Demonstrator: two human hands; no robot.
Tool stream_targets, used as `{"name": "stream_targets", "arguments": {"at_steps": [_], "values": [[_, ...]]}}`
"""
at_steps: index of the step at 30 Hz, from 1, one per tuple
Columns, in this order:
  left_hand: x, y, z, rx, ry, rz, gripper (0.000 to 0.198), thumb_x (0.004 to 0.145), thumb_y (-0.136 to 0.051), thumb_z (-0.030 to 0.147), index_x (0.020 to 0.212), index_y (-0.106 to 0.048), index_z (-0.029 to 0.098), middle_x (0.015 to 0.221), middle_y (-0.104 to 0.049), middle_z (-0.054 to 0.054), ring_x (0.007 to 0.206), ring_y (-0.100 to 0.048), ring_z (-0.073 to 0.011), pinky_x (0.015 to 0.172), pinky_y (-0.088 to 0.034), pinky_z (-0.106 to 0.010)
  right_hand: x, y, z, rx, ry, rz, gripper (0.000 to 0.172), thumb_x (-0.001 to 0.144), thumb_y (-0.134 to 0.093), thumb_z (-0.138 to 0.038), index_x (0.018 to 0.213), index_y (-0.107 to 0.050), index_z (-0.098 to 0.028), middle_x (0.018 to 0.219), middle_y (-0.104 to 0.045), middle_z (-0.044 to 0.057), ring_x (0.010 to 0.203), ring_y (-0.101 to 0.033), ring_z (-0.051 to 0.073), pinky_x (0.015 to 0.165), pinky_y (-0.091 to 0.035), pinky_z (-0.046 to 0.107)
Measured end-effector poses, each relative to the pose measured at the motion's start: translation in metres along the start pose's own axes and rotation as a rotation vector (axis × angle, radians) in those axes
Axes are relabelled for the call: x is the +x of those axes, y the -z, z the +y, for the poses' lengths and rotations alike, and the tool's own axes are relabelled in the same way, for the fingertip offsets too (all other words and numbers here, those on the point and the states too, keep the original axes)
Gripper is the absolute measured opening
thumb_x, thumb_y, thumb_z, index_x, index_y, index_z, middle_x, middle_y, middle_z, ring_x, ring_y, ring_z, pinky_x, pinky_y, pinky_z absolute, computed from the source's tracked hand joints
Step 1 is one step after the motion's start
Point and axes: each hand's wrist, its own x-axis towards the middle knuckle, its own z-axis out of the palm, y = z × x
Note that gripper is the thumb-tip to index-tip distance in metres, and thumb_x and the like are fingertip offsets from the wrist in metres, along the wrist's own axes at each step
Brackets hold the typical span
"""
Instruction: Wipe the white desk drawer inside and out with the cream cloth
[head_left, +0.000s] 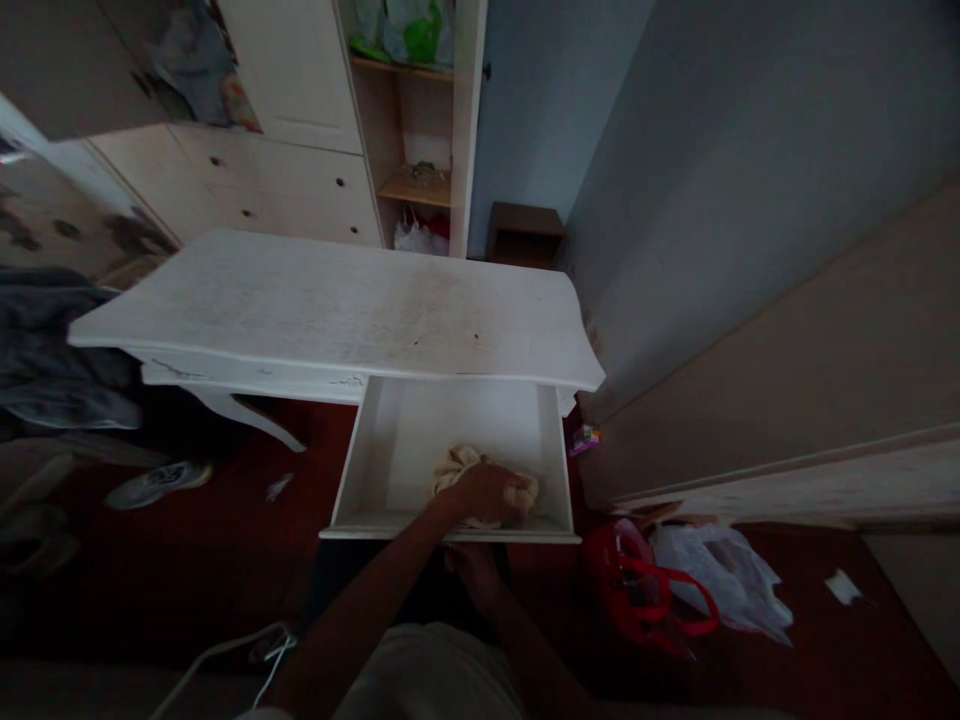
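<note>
While your left hand (486, 490) bunches the beige cloth (459, 460) against the bottom of the open drawer (427, 415), towards its front right, wiping looks to be the step in hand. That grip is closed around the cloth; your right hand (474, 568) sits below the drawer's front edge, its grip too dark to tell. Next seems to call for steady pressure, with the drawer steady under the white counter (300, 290).

Cloth (454, 464) in drawer (424, 425), handbag (611, 585) to the right
</note>
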Motion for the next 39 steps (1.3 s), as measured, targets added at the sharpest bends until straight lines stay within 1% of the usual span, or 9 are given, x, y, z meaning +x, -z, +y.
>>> {"name": "stream_targets", "arguments": {"at_steps": [3,6,9,15,20,25,31,36,39], "values": [[-0.033,0.011,-0.019,0.054,0.084,-0.021,0.062,0.069,-0.072,0.048,0.127,-0.066,0.025,0.112,-0.073,-0.01,0.108,-0.064,-0.0312,0.096,-0.048,-0.041,0.0,0.005,0.001,-0.034,-0.008,-0.029,0.024,0.062,-0.078,-0.037,0.074,-0.069,-0.018,0.066,-0.065,0.0,0.051,-0.048,0.01,0.049,-0.038,0.025],[-0.069,0.025,-0.033,0.122,0.244,-0.022,0.059,0.075,-0.066,0.033,0.133,-0.06,0.026,0.114,-0.071,-0.012,0.108,-0.064,-0.0309,0.095,-0.049,-0.043,0.001,0.009,0.002,-0.072,-0.013,-0.054,0.024,0.063,-0.079,-0.039,0.072,-0.071,-0.018,0.066,-0.068,0.001,0.05,-0.049,0.011,0.049,-0.037,0.025],[-0.102,0.038,-0.045,0.151,0.306,0.002,0.059,0.077,-0.063,0.027,0.136,-0.058,0.031,0.117,-0.069,-0.011,0.11,-0.063,-0.0303,0.094,-0.049,-0.042,0.001,0.011,0.001,-0.064,-0.013,-0.062,0.024,0.062,-0.08,-0.039,0.072,-0.073,-0.018,0.067,-0.069,0.001,0.05,-0.05,0.011,0.049,-0.037,0.025],[-0.153,0.045,-0.067,0.208,0.135,0.174,0.061,0.079,-0.066,0.025,0.138,-0.054,0.035,0.13,-0.063,-0.005,0.12,-0.055,-0.0262,0.105,-0.04,-0.042,-0.004,0.008,-0.008,-0.065,-0.016,-0.085,0.021,0.065,-0.079,-0.036,0.076,-0.075,-0.019,0.073,-0.072,0.002,0.054,-0.053,0.012,0.053,-0.041,0.026],[-0.178,0.04,-0.089,0.402,0.046,0.38,0.054,0.087,-0.056,0.018,0.139,-0.052,0.035,0.128,-0.065,-0.004,0.122,-0.051,-0.0258,0.102,-0.039,-0.044,-0.008,0.002,-0.012,-0.055,-0.003,-0.073,0.019,0.065,-0.08,-0.035,0.076,-0.074,-0.021,0.073,-0.072,0.002,0.055,-0.054,0.013,0.052,-0.041,0.027],[-0.172,0.047,-0.115,0.449,-0.092,0.446,0.048,0.089,-0.054,0.024,0.137,-0.054,0.029,0.128,-0.064,-0.008,0.12,-0.052,-0.0252,0.101,-0.039,-0.043,-0.011,-0.002,-0.014,-0.047,0.023,-0.065,0.017,0.066,-0.08,-0.035,0.072,-0.073,-0.02,0.073,-0.072,0.003,0.054,-0.053,0.012,0.052,-0.043,0.026],[-0.134,0.078,-0.154,0.471,-0.233,0.489,0.048,0.089,-0.052,0.032,0.136,-0.053,0.019,0.121,-0.065,-0.013,0.108,-0.057,-0.0256,0.095,-0.044,-0.044,-0.01,0.0,-0.011,-0.039,0.006,-0.005,0.019,0.063,-0.081,-0.034,0.075,-0.074,-0.02,0.072,-0.072,0.002,0.055,-0.055,0.013,0.051,-0.045,0.026],[-0.098,0.111,-0.176,0.534,-0.203,0.614,0.047,0.091,-0.048,0.034,0.134,-0.054,0.016,0.114,-0.067,-0.014,0.105,-0.059,-0.0243,0.093,-0.046,-0.041,-0.009,0.003,-0.007,-0.023,-0.013,0.018,0.021,0.063,-0.082,-0.035,0.075,-0.073,-0.02,0.071,-0.072,0.002,0.055,-0.057,0.013,0.052,-0.046,0.026],[-0.081,0.118,-0.174,0.586,-0.178,0.595,0.046,0.091,-0.048,0.034,0.133,-0.055,0.014,0.111,-0.068,-0.014,0.104,-0.059,-0.0248,0.093,-0.045,-0.041,-0.009,0.004,-0.005,-0.013,-0.02,0.021,0.021,0.062,-0.083,-0.035,0.074,-0.073,-0.02,0.072,-0.072,0.002,0.056,-0.057,0.013,0.052,-0.046,0.026]]}}
